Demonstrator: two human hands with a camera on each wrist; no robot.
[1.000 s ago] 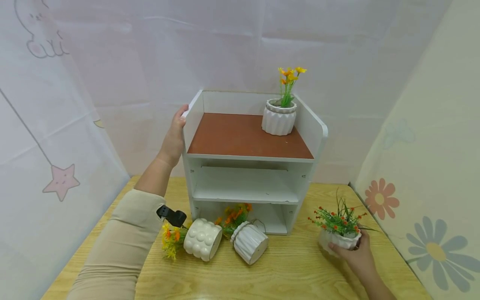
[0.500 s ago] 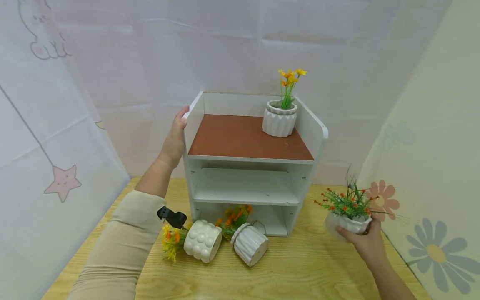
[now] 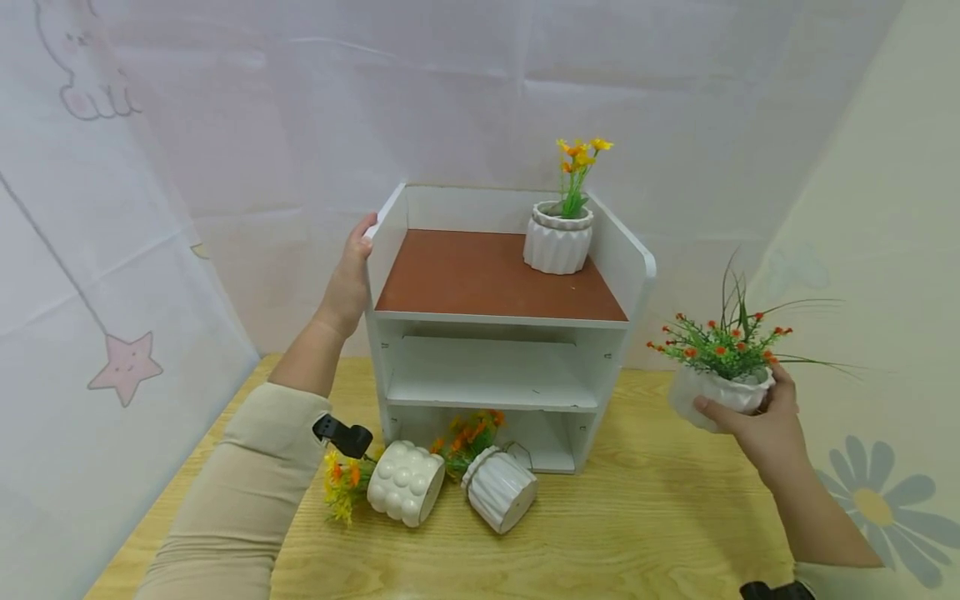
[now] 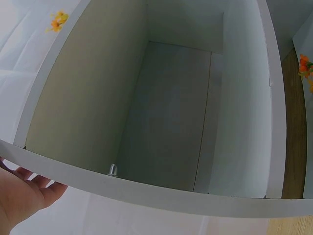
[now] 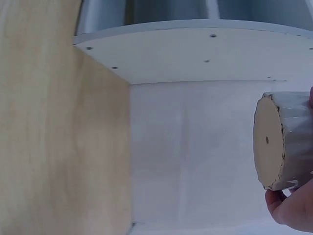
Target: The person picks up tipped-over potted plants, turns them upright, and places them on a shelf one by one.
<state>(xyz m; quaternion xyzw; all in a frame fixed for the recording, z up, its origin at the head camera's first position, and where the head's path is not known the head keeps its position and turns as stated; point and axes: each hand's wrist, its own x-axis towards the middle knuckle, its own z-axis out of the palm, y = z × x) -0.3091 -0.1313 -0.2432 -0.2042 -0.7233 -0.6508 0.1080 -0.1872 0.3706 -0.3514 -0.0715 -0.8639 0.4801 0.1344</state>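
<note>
At right in the head view, my right hand (image 3: 772,429) grips a white flowerpot (image 3: 716,396) with red blooms and long grass blades, held upright above the table. The right wrist view shows this pot's flat round base (image 5: 269,142). My left hand (image 3: 348,279) rests against the upper left side panel of a white shelf unit (image 3: 498,400), its fingertips over the edge; the left wrist view shows those fingers (image 4: 49,191) beside the panel. A white fluted pot (image 3: 558,242) with yellow-orange flowers stands at the back right of the brown top board (image 3: 480,275).
Two flowerpots lie tipped over before the shelf: a cream bubbled pot (image 3: 405,483) with yellow flowers and a white ribbed pot (image 3: 501,490) with orange flowers. All stand on a wooden table (image 3: 600,533). Printed cloth walls (image 3: 465,92) enclose the back and sides.
My right hand has lifted the red-flowered pot off the table, up and to the right. My left hand stays at the shelf's side panel.
</note>
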